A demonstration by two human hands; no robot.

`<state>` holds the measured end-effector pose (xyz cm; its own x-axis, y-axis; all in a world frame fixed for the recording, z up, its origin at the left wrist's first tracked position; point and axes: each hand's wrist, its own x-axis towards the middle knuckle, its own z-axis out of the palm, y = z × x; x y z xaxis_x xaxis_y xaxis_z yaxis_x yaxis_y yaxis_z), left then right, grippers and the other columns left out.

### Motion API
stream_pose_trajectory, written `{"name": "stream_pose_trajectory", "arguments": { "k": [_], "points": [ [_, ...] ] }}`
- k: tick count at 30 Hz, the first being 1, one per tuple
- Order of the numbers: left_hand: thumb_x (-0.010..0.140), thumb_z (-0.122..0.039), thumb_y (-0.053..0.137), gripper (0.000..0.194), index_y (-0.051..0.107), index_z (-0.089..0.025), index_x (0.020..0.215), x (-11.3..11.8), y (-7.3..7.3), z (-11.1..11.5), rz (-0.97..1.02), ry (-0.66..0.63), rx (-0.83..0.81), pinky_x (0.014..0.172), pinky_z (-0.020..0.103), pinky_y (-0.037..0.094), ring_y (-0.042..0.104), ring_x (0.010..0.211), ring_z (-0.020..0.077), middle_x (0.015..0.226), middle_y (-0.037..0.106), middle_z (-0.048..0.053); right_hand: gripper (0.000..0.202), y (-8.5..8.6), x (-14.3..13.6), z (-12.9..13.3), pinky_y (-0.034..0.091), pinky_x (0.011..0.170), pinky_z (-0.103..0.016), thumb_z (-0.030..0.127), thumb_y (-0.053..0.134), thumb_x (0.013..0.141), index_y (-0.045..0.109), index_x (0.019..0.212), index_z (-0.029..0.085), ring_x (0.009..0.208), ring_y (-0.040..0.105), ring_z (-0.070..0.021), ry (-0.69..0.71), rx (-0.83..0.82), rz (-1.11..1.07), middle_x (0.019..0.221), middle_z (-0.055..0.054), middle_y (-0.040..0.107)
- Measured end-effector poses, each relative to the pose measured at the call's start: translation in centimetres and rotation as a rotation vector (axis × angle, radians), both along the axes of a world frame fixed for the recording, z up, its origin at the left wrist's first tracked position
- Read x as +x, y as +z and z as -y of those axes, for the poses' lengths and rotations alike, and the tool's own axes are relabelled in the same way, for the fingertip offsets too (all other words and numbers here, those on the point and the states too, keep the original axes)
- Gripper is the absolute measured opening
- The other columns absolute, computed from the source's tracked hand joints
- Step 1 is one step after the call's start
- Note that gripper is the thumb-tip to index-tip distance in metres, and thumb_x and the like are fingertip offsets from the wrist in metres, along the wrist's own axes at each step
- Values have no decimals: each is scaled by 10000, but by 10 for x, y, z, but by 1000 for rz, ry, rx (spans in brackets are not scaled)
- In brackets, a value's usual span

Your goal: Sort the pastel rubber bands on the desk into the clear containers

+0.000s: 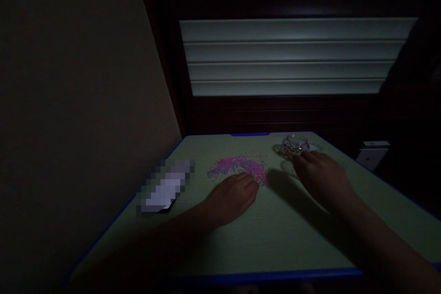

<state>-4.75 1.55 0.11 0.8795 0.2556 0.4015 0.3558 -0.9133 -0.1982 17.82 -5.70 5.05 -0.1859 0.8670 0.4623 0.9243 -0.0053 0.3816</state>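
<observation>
A loose pile of small thin pink and purple pieces [237, 165], too dim to name for sure, is spread on the green tabletop. My left hand [236, 195] is at the pile's near edge, its fingers curled together; what they hold, if anything, is hidden. Further right, my right hand [320, 177] hovers just in front of a small round glass jar [295, 141] with its fingertips pinched. Whatever lies between those fingertips does not show. Multicoloured small pieces fill the lower part of the jar.
A blurred-out pale flat object [167, 190] lies on the left of the table [241, 248], which has a blue rim. A wall stands close on the left. Behind is a dark panel with pale slats [289, 55]. White boxes [372, 154] are beyond the right edge.
</observation>
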Motion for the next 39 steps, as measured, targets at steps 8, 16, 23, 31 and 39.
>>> {"name": "stream_pose_trajectory", "arguments": {
  "k": [8, 16, 23, 31, 39],
  "points": [
    [939, -175, 367, 188, 521, -153, 834, 0, 1, 0, 3, 22, -33, 740, 290, 426, 496, 779, 154, 817, 539, 30, 123, -19, -16, -10, 329, 644, -288, 134, 507, 835, 621, 798, 166, 680, 561, -160, 308, -270, -9, 757, -43, 629],
    [927, -157, 379, 176, 530, -156, 837, -3, 6, -1, -4, 133, -77, 730, 290, 437, 514, 780, 160, 833, 560, 37, 219, -15, -21, -2, 311, 608, -253, 203, 425, 905, 632, 837, 182, 674, 551, -129, 386, -352, -205, 760, -44, 628],
    [930, -147, 371, 191, 556, -152, 888, -13, 6, -9, 7, 260, -130, 754, 291, 446, 531, 819, 166, 874, 571, 48, 241, -20, -18, -4, 322, 622, -256, 231, 406, 914, 640, 870, 191, 689, 555, -137, 391, -348, -236, 772, -48, 625],
    [920, -135, 383, 198, 579, -149, 894, -15, 4, -13, 30, 363, -105, 777, 316, 445, 538, 849, 186, 882, 584, 57, 270, -18, -20, -2, 333, 636, -257, 235, 386, 925, 645, 866, 189, 685, 558, -132, 390, -352, -255, 775, -49, 633],
    [909, -120, 386, 203, 587, -139, 912, -19, 8, -15, 64, 422, -83, 813, 330, 445, 553, 891, 195, 913, 605, 78, 281, -19, -17, -2, 322, 623, -260, 233, 369, 927, 645, 886, 199, 684, 552, -131, 403, -343, -276, 779, -45, 629]
  ]
}}
